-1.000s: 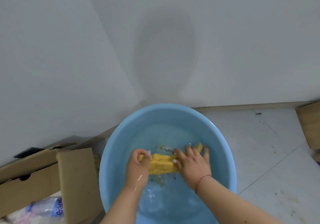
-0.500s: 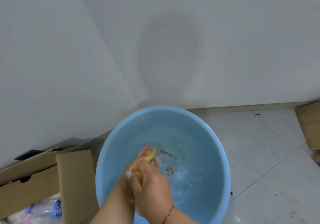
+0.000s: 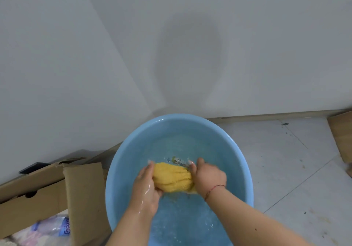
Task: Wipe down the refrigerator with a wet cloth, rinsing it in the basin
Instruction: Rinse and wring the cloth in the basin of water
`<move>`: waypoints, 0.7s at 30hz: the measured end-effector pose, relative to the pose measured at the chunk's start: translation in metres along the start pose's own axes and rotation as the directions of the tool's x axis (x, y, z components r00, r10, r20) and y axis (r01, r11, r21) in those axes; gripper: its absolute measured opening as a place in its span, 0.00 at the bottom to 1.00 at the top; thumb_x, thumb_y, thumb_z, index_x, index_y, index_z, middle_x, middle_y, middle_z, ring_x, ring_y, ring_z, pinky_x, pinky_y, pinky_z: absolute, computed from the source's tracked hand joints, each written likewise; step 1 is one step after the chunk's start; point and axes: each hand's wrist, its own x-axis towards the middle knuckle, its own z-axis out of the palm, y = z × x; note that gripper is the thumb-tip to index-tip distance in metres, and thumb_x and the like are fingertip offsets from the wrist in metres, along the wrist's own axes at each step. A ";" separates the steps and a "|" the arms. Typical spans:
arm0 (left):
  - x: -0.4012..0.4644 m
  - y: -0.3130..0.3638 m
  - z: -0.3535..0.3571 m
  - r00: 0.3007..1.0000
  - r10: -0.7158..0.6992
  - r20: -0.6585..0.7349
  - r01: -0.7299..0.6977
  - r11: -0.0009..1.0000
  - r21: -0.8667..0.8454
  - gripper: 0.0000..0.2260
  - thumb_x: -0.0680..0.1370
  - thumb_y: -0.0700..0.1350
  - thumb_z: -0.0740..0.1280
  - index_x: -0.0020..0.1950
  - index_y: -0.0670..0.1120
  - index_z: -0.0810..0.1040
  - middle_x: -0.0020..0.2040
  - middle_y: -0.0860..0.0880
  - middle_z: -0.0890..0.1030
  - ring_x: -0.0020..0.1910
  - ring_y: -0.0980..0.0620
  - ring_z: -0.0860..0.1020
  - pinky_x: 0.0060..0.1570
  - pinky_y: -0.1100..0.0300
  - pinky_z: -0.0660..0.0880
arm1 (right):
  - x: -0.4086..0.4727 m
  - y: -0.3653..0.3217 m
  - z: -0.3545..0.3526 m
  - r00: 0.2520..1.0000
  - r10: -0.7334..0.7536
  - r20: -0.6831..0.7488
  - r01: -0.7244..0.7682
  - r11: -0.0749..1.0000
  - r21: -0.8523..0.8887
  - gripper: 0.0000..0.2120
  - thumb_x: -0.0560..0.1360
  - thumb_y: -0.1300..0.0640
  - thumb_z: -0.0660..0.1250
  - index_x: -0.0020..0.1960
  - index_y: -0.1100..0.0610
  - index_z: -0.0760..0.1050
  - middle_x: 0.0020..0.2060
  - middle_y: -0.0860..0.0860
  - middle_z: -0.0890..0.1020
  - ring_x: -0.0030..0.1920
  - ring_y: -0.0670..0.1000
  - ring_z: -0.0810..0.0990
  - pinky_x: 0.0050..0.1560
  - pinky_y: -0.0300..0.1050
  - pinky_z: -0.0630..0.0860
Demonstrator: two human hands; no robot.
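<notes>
Rinsing is underway: left hand (image 3: 145, 185) and right hand (image 3: 208, 175) are each gripping an end of the yellow cloth (image 3: 171, 177) over the blue basin (image 3: 122, 169) (lower centre of frame); wringing likely comes next, demanding firm opposing twists.

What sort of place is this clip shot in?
Probably a corner of a home or storeroom, at floor level: a blue basin sits on a tiled floor against a white wall, beside an open cardboard box.
</notes>
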 end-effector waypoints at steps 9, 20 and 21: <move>0.008 -0.015 -0.043 0.814 0.242 0.528 -0.514 -0.122 0.849 0.34 0.69 0.46 0.72 0.74 0.54 0.64 0.70 0.56 0.66 0.70 0.55 0.65 0.68 0.70 0.58 | -0.016 -0.005 0.013 0.853 -0.273 0.444 0.406 0.883 -0.236 0.20 0.75 0.60 0.61 0.67 0.56 0.65 0.59 0.55 0.78 0.57 0.59 0.78 0.54 0.50 0.74; -0.013 0.024 0.020 0.860 0.239 0.451 -0.426 0.823 0.377 0.24 0.58 0.45 0.76 0.51 0.40 0.78 0.38 0.48 0.79 0.35 0.51 0.76 0.35 0.57 0.75 | -0.003 0.007 -0.106 0.882 -0.452 0.134 -0.014 0.260 0.966 0.19 0.61 0.68 0.69 0.51 0.60 0.75 0.35 0.53 0.80 0.28 0.47 0.78 0.25 0.37 0.73; -0.014 0.025 0.025 0.871 0.217 0.441 -0.357 0.896 0.264 0.23 0.58 0.41 0.75 0.52 0.39 0.77 0.37 0.45 0.79 0.33 0.50 0.76 0.33 0.57 0.75 | -0.003 0.009 -0.093 0.893 -0.419 0.166 -0.114 0.146 0.983 0.19 0.61 0.68 0.69 0.51 0.62 0.74 0.36 0.55 0.80 0.29 0.49 0.79 0.26 0.38 0.74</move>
